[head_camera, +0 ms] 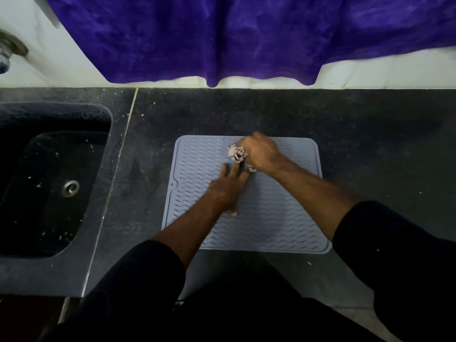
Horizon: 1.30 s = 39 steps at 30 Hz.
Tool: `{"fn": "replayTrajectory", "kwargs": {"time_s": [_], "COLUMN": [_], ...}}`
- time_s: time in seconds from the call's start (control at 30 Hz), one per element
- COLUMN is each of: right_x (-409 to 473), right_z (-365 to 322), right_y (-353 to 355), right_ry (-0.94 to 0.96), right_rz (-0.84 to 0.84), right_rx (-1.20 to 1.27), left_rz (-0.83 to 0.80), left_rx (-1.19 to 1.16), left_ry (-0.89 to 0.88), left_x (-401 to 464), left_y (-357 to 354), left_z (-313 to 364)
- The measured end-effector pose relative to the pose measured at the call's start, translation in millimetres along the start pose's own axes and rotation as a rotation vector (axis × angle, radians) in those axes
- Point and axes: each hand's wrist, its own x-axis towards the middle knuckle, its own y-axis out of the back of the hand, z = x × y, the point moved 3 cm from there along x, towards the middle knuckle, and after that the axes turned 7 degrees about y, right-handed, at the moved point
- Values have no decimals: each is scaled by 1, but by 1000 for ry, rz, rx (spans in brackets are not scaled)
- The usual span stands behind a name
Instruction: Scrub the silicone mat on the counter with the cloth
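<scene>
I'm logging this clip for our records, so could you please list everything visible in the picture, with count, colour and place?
silicone mat: one, grey-blue, wavy ribs, flat on the counter, centre.
cloth: one, pale with dark pattern, bunched on the mat's far part.
counter: one, dark speckled stone.
sink: one, black, left, set into the counter.
drain: one, metal, in the sink floor.
tap fitting: one, metal, far left on the wall.
purple fabric: one, hanging over the wall behind.
left hand: fingers straight, pressing the mat.
right hand: gripping the cloth.
sleeves: two, black.
</scene>
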Motion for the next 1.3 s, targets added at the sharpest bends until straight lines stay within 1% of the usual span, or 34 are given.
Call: {"fn": "replayTrajectory", "kwargs": {"time_s": [0.13, 0.2, 0.27, 0.33, 0.43, 0.5, 0.57, 0.63, 0.7, 0.77, 0.87, 0.93, 1.0, 1.13, 1.2, 1.3], "right_x": [-11, -10, -4, 7, 17, 16, 11, 3, -3, -4, 6, 12, 16, 8, 2, -1], "right_z": [38, 45, 37, 18, -8, -7, 4, 19, 31, 35, 16, -6, -20, -2, 16, 28], "right_y": [8, 13, 15, 14, 1, -5, -4, 1, 7, 12, 11, 2, -9, -9, -5, 1], "right_ry": [-159, -213, -201, -113, 8, 5, -6, -57, -130, -157, -74, 3, 47, -34, -89, -153], "right_rz": [16, 44, 69, 94, 24, 6, 23, 45, 58, 84, 109, 66, 4, 27, 28, 35], "right_rx": [31, 79, 120, 136, 70, 13, -12, -15, 23, 95, 149, 153, 88, -16, -40, 8], "left_rz": [0, -4, -10, -4, -15, -19, -8, 1, -1, -2, -1, -11, -18, 30, 65, 89], "left_rx": [-14, -20, -32, -40, -28, -23, -32, -45, -49, -51, -59, -62, -66, -79, -105, -109], "left_ry": [-8, -2, -1, -3, 17, 17, 8, 0, 2, 7, 9, 14, 27, 17, 64, 141], "left_x": [-1, -1, 0, 1, 1, 0, 0, -1, -2, -2, 0, 1, 1, -4, -9, -18], "left_y": [1, 1, 1, 0, 0, -1, -1, 0, 0, 1, 0, -1, -1, -2, -4, -8], "left_z": [0, 0, 1, 1, 1, 1, -1, -2, -1, 0, 0, 0, 1, -3, -10, -22]}}
